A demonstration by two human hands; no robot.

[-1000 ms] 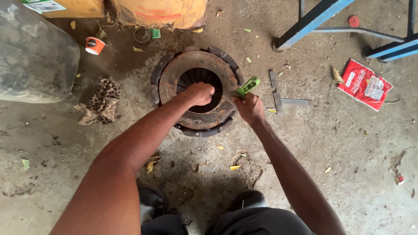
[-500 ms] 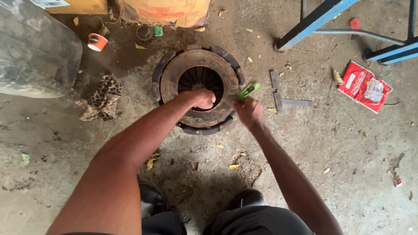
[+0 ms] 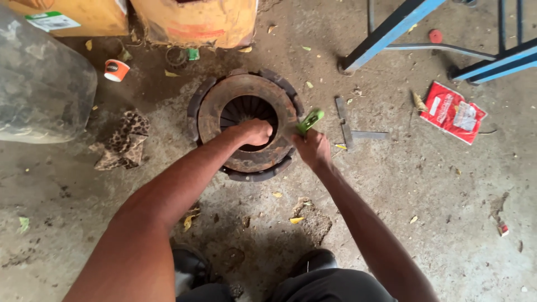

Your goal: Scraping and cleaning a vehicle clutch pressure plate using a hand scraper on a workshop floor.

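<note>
Our left hand (image 3: pixel 254 132) grips the inner rim of the rusty clutch plate (image 3: pixel 246 120) lying on the floor (image 3: pixel 391 190); our right hand (image 3: pixel 312 148) clenches a green-handled tool (image 3: pixel 309 121) at its edge; if the tool slips, it could jab our bracing knuckles.

Tool tip (image 3: pixel 309 120) behind right hand (image 3: pixel 312 149)

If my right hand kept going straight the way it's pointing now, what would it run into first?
The right hand points up and slightly left, holding a green-handled tool. Going on, it would probably first meet the outer edge of the rusty round clutch plate beside it, though depth is hard to judge from above.
</note>
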